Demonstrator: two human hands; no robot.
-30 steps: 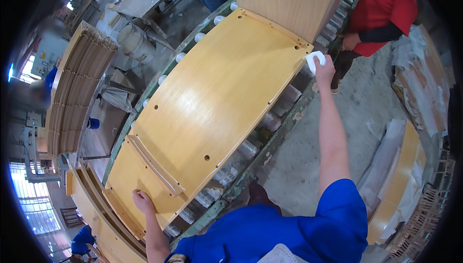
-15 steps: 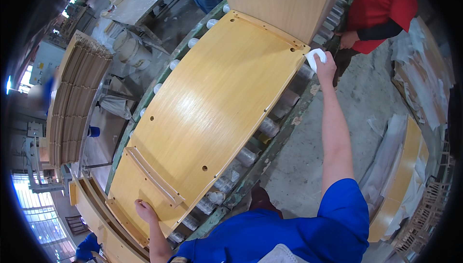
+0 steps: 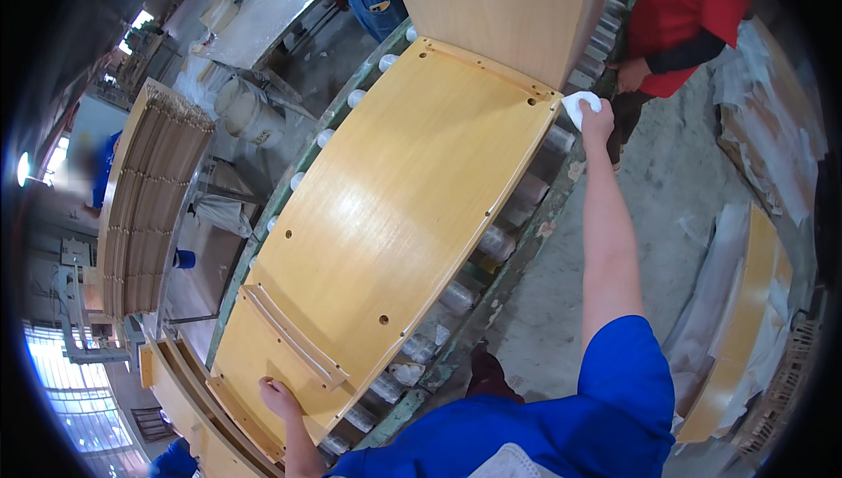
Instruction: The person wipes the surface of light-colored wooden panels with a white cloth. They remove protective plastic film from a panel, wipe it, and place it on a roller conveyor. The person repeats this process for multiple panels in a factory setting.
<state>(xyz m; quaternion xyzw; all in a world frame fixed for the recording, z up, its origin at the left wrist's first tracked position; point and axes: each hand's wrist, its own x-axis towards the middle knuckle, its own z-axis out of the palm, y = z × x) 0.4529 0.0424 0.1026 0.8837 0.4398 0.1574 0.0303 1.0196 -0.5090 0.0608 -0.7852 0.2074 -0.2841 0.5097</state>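
Note:
A long yellowish wooden panel [image 3: 351,206] with drilled holes and raised cleats lies aslant before me on a roller conveyor. My right hand [image 3: 598,123], arm stretched far out, is closed on a white cloth [image 3: 581,107]. The cloth is at the panel's far right corner, by the edge. Over the near end of the panel is my left hand [image 3: 281,397], between a curved cleat [image 3: 294,336] and the end strip [image 3: 246,419]. Its fingers are curled in, and whatever they may hold is hidden.
A large wooden box [image 3: 491,4] stands beyond the panel's far end. Wrapped rollers [image 3: 496,244] run beneath. A person in red [image 3: 688,17] stands at the far right. Stacked curved boards [image 3: 153,206] are at left, and wrapped panels [image 3: 737,329] at right.
The whole view has shifted slightly, so the panel sits a little lower and further right. My right hand stays at the far corner with the cloth; my left stays over the near end.

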